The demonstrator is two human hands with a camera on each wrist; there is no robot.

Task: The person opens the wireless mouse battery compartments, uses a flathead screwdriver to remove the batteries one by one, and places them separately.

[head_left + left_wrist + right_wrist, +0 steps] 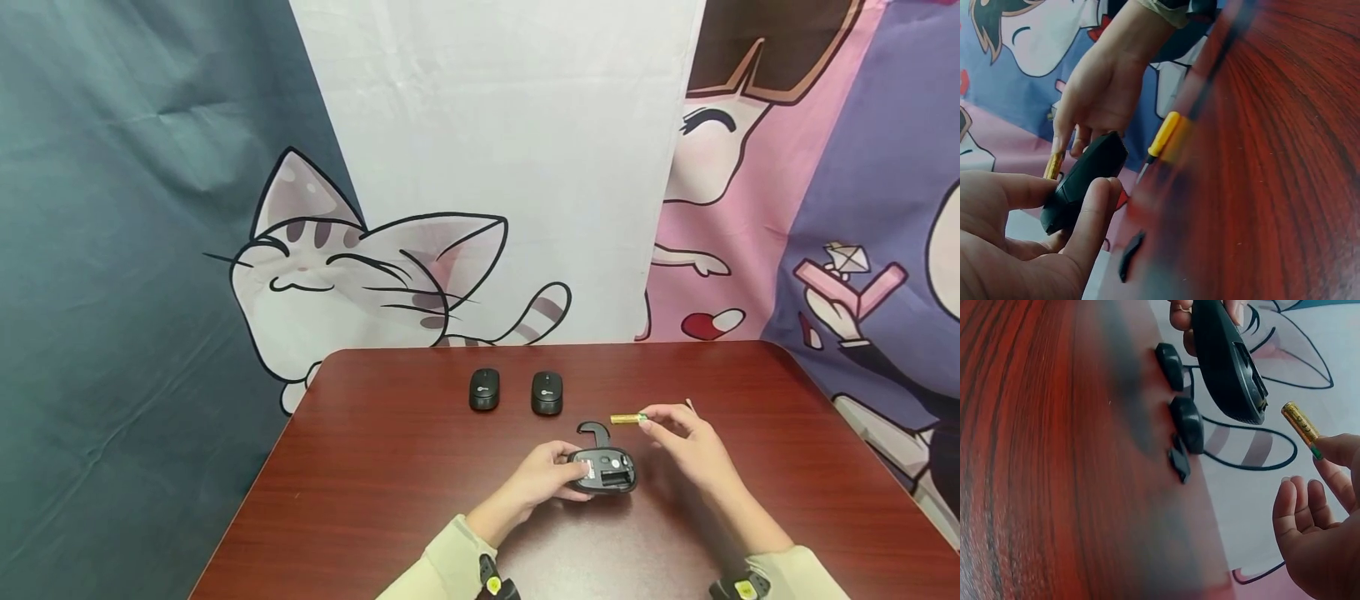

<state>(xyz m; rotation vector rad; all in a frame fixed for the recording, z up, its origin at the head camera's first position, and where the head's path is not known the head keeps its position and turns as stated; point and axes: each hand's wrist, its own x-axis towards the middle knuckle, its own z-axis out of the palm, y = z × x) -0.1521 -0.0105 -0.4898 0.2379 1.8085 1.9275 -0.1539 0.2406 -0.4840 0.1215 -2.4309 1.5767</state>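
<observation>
Red-brown table (375, 467) (wood-grained), cartoon backdrop (510, 125) at twelve o'clock; left hand (543, 475) grips a mouse (597, 468), right hand (692, 443) pinches a battery (624, 419).

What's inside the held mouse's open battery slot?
The battery slot looks dark, with no cell visible; shadow hides its depth. The left hand covers part of the held mouse.

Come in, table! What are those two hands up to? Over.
Left hand holds black mouse, underside showing, battery bay uncovered. Right hand pinches battery, apart from mouse. Nothing visible blocking between them; loose cover lies on table.
</observation>
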